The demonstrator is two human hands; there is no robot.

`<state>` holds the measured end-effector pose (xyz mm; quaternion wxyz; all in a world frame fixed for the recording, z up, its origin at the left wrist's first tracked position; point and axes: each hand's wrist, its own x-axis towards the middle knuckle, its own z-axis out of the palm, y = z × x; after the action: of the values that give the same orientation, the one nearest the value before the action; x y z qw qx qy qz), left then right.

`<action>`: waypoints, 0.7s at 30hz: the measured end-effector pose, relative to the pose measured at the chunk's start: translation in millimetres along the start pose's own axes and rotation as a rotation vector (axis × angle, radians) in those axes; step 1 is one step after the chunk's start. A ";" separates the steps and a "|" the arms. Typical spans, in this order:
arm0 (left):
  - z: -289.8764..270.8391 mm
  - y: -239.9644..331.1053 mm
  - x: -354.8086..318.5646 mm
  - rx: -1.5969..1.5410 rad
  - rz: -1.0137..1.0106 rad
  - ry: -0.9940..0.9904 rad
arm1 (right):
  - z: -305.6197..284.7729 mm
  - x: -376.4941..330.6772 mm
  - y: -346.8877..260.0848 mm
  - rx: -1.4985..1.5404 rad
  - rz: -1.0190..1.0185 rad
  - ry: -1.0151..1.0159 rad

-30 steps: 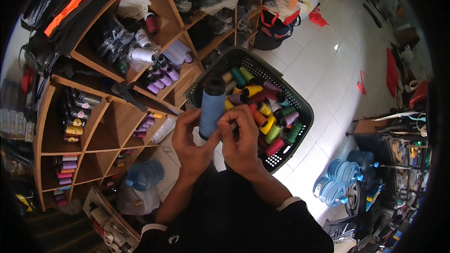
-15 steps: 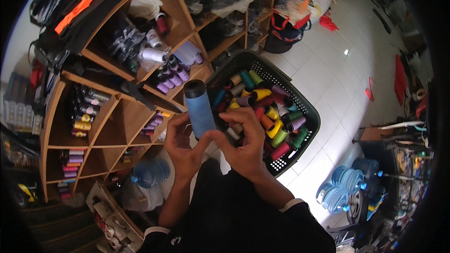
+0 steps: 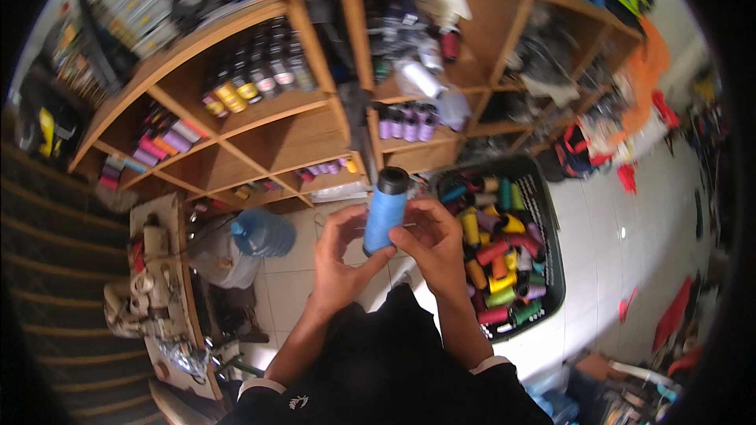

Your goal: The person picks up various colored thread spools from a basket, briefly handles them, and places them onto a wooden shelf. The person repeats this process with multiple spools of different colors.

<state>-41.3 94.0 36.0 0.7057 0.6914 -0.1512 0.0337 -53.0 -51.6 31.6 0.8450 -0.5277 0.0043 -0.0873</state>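
A blue spool of thread (image 3: 385, 219) with a black core end stands nearly upright before me, slightly tilted. My left hand (image 3: 343, 250) curls around its left side, with the thumb at the lower end. From the right, my right hand (image 3: 431, 245) closes on the same spool, its thumb pressed against the thread. Just beyond my right hand is a dark green perforated basket (image 3: 557, 267), filled with loose thread spools (image 3: 504, 256) in yellow, red, green, orange and purple.
Wooden shelves (image 3: 291, 138) along the far side hold purple spools (image 3: 407, 123) and dark bottles (image 3: 260, 71). A blue water jug (image 3: 264, 233) stands at left beside a sewing machine (image 3: 146, 283) on a bench. Bags (image 3: 579, 149) lie at the far right on the tiled floor (image 3: 598, 267).
My view has swung left, so the shelves now fill more of the far side and the basket sits further right. Both hands still hold the blue spool.
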 end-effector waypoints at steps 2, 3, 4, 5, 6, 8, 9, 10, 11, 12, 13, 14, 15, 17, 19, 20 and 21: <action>-32.7 1.2 -7.9 0.082 0.027 0.027 | 25.5 0.9 13.8 -0.022 0.041 -0.061; -51.4 -0.1 -13.7 0.160 0.056 0.049 | 37.8 1.4 23.6 -0.014 0.066 -0.097; -70.0 5.5 -20.1 0.187 0.045 0.090 | 53.8 2.1 33.9 -0.035 0.066 -0.132; -88.4 6.7 -28.0 0.156 0.020 0.131 | 69.6 0.6 42.9 -0.049 0.088 -0.174; -106.3 6.4 -36.4 0.119 0.000 0.166 | 84.6 -1.1 51.5 -0.066 0.105 -0.213; -142.6 8.7 -54.7 0.055 -0.040 0.257 | 118.0 -7.7 71.1 -0.059 0.111 -0.304; -162.2 9.9 -65.1 0.027 -0.058 0.297 | 140.0 -12.7 80.6 -0.068 0.137 -0.354; -182.6 9.7 -75.3 0.033 -0.063 0.348 | 161.6 -16.9 89.8 -0.077 0.161 -0.400; -203.6 8.2 -88.1 0.040 -0.075 0.391 | 179.1 -20.7 105.9 -0.082 0.176 -0.465; -223.0 9.7 -99.5 0.035 -0.082 0.428 | 196.6 -25.2 118.8 -0.091 0.182 -0.521; -241.9 13.8 -110.0 0.059 -0.097 0.456 | 214.4 -30.3 131.7 -0.101 0.186 -0.573; -261.3 17.9 -119.3 0.088 -0.109 0.479 | 232.2 -34.6 143.5 -0.105 0.185 -0.622; -280.2 20.8 -128.0 0.116 -0.121 0.498 | 250.5 -38.8 152.7 -0.101 0.190 -0.662; -316.8 21.0 -149.3 0.172 -0.136 0.537 | 287.0 -47.0 173.7 -0.119 0.202 -0.757; -347.5 17.9 -162.8 0.148 -0.156 0.571 | 318.5 -52.7 187.0 -0.198 0.197 -0.811; -361.5 16.8 -168.4 0.135 -0.160 0.596 | 332.2 -55.0 196.8 -0.227 0.175 -0.839; -374.6 15.5 -172.9 0.121 -0.163 0.619 | 345.0 -56.3 205.7 -0.257 0.152 -0.866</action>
<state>-147.4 492.0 6.6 0.6762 0.6988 0.1287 0.1946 -44.7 352.4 -3.9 0.7007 -0.6142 -0.2996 0.2048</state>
